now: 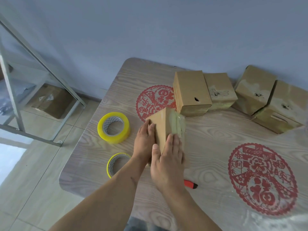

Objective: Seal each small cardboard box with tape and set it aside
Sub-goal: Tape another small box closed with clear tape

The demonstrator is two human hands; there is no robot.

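A small cardboard box [162, 125] stands on the wooden table [208, 144] in front of me, with clear tape across its right face. My left hand [144, 144] lies flat against the box's left face, fingers straight. My right hand [168, 164] presses flat on the taped right face, thumb over the near edge. A large yellow tape roll [113, 128] lies just left of the box. A second, thinner roll [115, 164] sits nearer me, partly hidden by my left forearm.
Several taped cardboard boxes [191, 94] [270, 100] stand along the table's back edge against the wall. A red cutter [190, 183] lies behind my right wrist. Red paper-cut decals [261, 179] mark the tabletop. A metal shelf frame [41, 77] stands left on the floor.
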